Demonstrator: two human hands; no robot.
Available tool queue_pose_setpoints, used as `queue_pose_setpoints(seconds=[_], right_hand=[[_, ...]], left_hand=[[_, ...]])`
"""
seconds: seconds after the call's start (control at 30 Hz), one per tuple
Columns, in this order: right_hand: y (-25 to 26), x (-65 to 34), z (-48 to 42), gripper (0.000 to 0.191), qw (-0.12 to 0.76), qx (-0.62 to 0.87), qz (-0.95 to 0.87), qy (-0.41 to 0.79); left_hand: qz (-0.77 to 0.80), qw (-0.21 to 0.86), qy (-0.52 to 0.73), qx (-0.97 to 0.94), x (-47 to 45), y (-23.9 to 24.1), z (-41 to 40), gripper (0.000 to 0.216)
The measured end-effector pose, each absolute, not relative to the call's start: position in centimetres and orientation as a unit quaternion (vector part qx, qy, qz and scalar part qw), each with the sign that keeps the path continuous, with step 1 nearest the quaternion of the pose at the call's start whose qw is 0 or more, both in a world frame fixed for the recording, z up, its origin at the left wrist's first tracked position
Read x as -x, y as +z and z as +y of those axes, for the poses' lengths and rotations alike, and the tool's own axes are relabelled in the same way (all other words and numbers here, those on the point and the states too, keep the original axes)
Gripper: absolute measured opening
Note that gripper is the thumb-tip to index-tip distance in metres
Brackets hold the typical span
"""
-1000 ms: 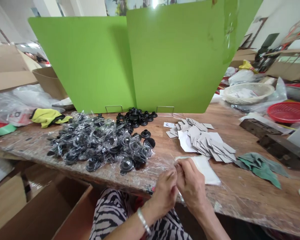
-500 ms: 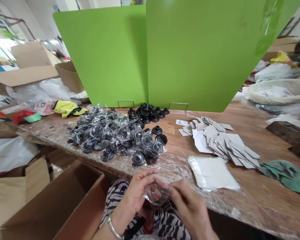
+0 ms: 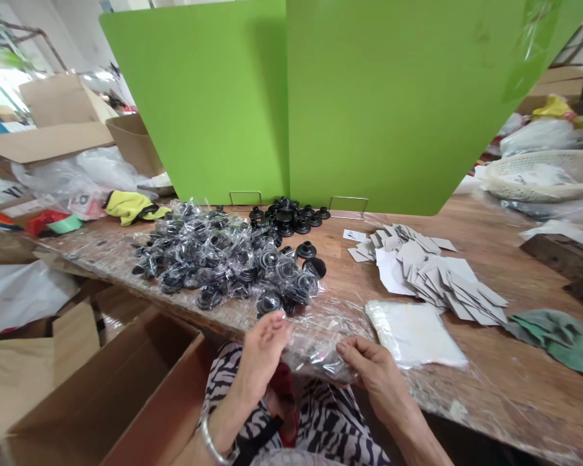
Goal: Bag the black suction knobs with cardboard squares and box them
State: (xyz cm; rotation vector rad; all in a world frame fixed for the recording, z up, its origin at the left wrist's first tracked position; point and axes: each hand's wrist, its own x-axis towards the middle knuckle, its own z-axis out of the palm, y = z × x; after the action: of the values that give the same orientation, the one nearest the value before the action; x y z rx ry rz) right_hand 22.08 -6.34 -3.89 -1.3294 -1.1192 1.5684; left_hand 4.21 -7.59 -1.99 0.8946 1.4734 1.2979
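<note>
A clear plastic bag (image 3: 318, 355) is spread between my hands at the table's front edge, above my lap. My right hand (image 3: 372, 366) pinches its right side between thumb and fingers. At the bag's left edge, my left hand (image 3: 266, 346) has its fingers curled in; their exact grip on the film is hard to make out. Just beyond lies a heap of black round stepped parts in clear bags (image 3: 223, 255). Bare black parts (image 3: 285, 222) stand behind the heap. To the right of my right hand is a stack of flat clear bags (image 3: 415, 333).
Grey card pieces (image 3: 432, 275) lie scattered behind the bag stack, with a green cloth (image 3: 558, 340) at the right. Green panels (image 3: 359, 110) stand across the back. An open cardboard box (image 3: 111, 388) sits below the table at left; a yellow cloth (image 3: 133, 207) lies above it.
My hands have moved apart, the left one slightly up and left, the right one to the right. The plastic bag, bunched between them before, is now spread out wider.
</note>
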Motion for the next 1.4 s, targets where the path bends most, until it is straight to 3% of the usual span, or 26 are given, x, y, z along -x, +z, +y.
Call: queue_pose_setpoints(seconds=[0.07,0.1,0.27,0.4,0.47,0.63,0.73,0.83,1.0,1.13,1.23,1.4], right_hand=[[-3.9,-21.8,-6.3,0.039,0.418,0.537,-0.429,0.594],[-3.9,-21.4,-6.4,0.039,0.427,0.542,-0.434,0.580],[-5.0,-18.3,-8.1,0.030,0.441,0.536,-0.506,0.512],[-6.1,-18.6,-8.4,0.031,0.386,0.507,-0.481,0.601],[-6.4,-19.6,-8.1,0.035,0.392,0.506,-0.459,0.615],[-7.3,-20.3,-7.9,0.037,0.422,0.548,-0.511,0.510],[-7.3,-20.6,-7.7,0.033,0.394,0.544,-0.545,0.501],[-6.2,-21.3,-7.8,0.022,0.404,0.555,-0.629,0.366],[-4.6,-20.9,-9.2,0.019,0.391,0.395,-0.830,0.055],[-6.4,-20.1,-10.0,0.021,0.300,0.393,-0.869,-0.007],[-6.8,-19.8,-10.0,0.027,0.277,0.371,-0.885,0.051],[-3.4,-19.7,-6.8,0.017,0.190,0.357,-0.793,0.456]], left_hand=[[0.614,0.322,0.554,-0.461,-4.3,-1.6,-8.4,0.015],[0.606,0.304,0.541,-0.499,-4.6,-1.5,-8.8,0.013],[0.553,0.534,0.472,-0.431,-7.4,-3.0,-9.5,0.020],[0.585,0.569,0.442,-0.373,-7.4,-4.9,-8.9,0.022],[0.618,0.537,0.402,-0.411,-6.9,-5.4,-8.9,0.020],[0.660,0.305,0.415,-0.548,-6.7,-5.3,-9.5,0.010],[0.659,0.343,0.402,-0.535,-6.8,-4.9,-9.3,0.009],[0.675,0.373,0.372,-0.516,-6.9,-4.4,-8.7,0.014],[0.657,0.416,0.396,-0.489,-7.2,-3.4,-7.9,0.013],[0.641,0.335,0.424,-0.545,-6.6,-3.0,-7.8,0.018],[0.635,0.263,0.463,-0.559,-5.5,-3.7,-7.5,0.018],[0.670,0.330,0.477,-0.463,-3.5,-5.4,-6.5,0.013]])
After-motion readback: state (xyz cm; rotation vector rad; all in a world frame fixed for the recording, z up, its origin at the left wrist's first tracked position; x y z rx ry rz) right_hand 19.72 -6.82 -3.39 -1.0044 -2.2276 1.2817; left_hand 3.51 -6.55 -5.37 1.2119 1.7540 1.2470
